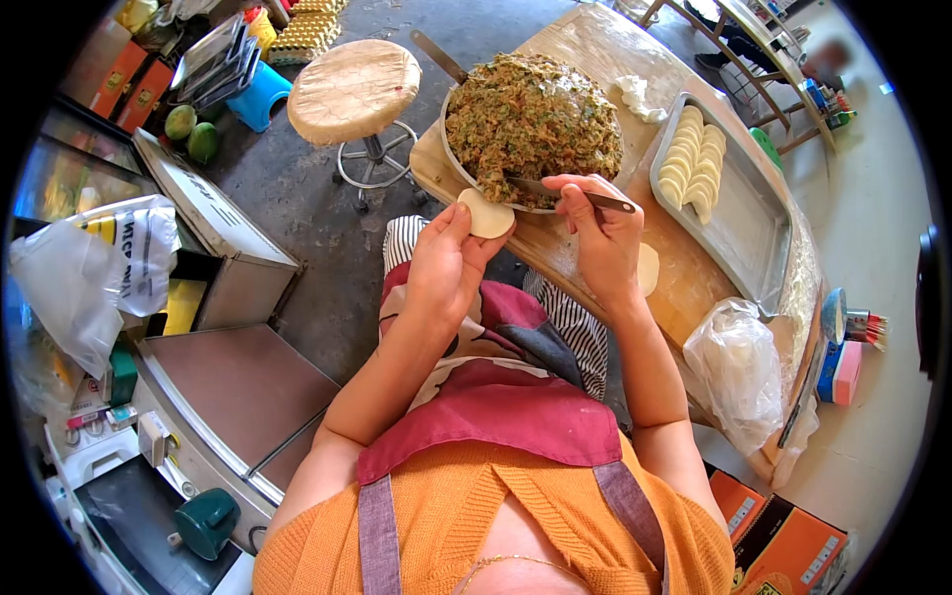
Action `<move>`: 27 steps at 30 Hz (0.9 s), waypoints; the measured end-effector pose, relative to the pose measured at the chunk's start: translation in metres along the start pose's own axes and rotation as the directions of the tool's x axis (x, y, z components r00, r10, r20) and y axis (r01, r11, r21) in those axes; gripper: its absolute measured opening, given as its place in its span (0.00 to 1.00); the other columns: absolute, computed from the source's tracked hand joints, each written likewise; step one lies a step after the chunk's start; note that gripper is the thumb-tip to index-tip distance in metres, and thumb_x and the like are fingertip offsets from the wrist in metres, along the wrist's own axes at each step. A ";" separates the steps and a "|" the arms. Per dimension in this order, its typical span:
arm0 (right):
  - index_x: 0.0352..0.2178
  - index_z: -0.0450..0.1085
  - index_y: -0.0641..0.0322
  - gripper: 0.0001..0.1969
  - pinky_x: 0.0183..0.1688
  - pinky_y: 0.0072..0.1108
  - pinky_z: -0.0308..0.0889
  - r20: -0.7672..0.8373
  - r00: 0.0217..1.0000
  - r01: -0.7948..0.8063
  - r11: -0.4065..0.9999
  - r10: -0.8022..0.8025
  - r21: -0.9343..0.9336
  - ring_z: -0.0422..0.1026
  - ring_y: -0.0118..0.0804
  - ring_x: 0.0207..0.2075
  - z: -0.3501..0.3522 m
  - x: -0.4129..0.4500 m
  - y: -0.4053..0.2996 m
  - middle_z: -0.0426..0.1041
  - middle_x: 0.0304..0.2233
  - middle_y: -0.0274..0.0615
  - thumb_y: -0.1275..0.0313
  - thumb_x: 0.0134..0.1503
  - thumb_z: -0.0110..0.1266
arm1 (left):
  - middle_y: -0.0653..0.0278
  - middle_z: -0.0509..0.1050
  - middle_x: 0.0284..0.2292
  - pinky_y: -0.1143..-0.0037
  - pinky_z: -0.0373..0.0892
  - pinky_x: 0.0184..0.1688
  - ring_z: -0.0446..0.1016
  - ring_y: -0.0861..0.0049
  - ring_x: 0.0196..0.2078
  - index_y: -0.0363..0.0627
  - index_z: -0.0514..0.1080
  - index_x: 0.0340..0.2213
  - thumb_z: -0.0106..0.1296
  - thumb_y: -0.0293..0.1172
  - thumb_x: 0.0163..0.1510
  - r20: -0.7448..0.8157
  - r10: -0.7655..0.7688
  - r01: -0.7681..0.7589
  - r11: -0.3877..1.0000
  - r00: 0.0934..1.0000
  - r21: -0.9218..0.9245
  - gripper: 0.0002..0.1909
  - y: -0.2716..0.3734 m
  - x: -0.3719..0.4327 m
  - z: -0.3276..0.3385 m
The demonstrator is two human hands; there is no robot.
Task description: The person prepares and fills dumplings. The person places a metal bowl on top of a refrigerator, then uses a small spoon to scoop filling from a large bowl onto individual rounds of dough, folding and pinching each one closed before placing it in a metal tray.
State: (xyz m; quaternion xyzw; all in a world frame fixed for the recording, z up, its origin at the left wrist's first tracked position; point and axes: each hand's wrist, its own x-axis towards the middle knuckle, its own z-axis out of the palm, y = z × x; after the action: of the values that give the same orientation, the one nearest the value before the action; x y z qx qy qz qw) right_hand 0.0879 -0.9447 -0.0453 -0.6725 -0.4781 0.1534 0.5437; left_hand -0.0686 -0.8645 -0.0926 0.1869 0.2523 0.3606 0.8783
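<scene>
A round dough wrapper [486, 216] rests on the fingers of my left hand [446, 256], at the near rim of a large metal bowl [451, 152]. Chopped filling [535, 111] is heaped high above that bowl. My right hand [606, 245] grips a flat metal spatula [611, 201], whose blade reaches into the filling beside the wrapper. Another dough wrapper [648, 269] lies on the wooden table, partly hidden by my right wrist. To the right, two rows of folded dumplings [692, 163] sit in a metal tray [751, 253].
A second metal blade [439, 56] leans out of the bowl's far side. A crumpled plastic bag [736, 364] sits at the table's near right. Left of the table stands a round wheeled stool [354, 89]. A person's leg [732, 48] shows at the far right.
</scene>
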 end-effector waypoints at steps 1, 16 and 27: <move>0.37 0.77 0.62 0.08 0.26 0.21 0.63 0.001 0.998 -0.057 0.998 0.057 0.033 0.70 0.31 0.23 0.000 -0.003 0.000 0.72 0.22 0.42 0.78 0.59 0.53 | 0.51 0.69 0.52 0.61 0.67 0.60 0.71 0.63 0.54 0.29 0.62 0.52 0.34 0.30 0.68 -0.013 -0.003 0.003 1.000 1.000 -0.003 0.17 0.001 -0.001 0.002; 0.40 0.77 0.64 0.13 0.28 0.19 0.65 -0.075 0.954 0.287 0.956 -0.291 -0.056 0.71 0.29 0.25 0.003 -0.022 -0.001 0.72 0.26 0.41 0.85 0.55 0.53 | 0.51 0.66 0.56 0.61 0.60 0.64 0.65 0.61 0.59 0.30 0.59 0.55 0.33 0.32 0.68 0.046 -0.022 0.027 0.992 0.999 -0.122 0.20 0.011 -0.006 0.010; 0.39 0.76 0.65 0.16 0.31 0.27 0.69 0.328 0.749 0.637 0.761 -0.576 -0.120 0.73 0.39 0.29 -0.001 -0.031 0.003 0.70 0.30 0.43 0.81 0.46 0.62 | 0.51 0.68 0.55 0.62 0.62 0.63 0.67 0.64 0.58 0.30 0.61 0.54 0.30 0.34 0.70 0.089 -0.044 0.050 0.996 0.995 -0.071 0.21 0.017 -0.001 0.009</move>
State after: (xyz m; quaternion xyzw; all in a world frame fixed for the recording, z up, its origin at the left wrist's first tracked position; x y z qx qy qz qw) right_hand 0.0754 -0.9702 -0.0575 -0.5085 -0.7551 0.0030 0.4137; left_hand -0.0735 -0.8552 -0.0765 0.1644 0.2048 0.3403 0.9029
